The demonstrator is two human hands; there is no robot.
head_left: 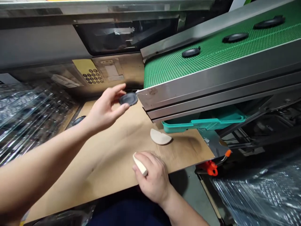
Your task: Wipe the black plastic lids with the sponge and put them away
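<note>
The left hand (105, 108) pinches a dark disc (128, 99) by its rim just off the end of the green conveyor belt (188, 67). The right hand (154, 175), well apart, closes on a pale curved piece (140, 164) over the cardboard surface (110, 166). The disc looks light and fairly stiff, best held at its edge.

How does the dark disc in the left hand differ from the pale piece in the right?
The dark disc is charcoal, the pale piece cream. The dark disc shows its round face, the pale piece mostly its edge. The left hand raises the dark disc; the right hand holds the pale piece low over the cardboard. Both look rounded.
</note>
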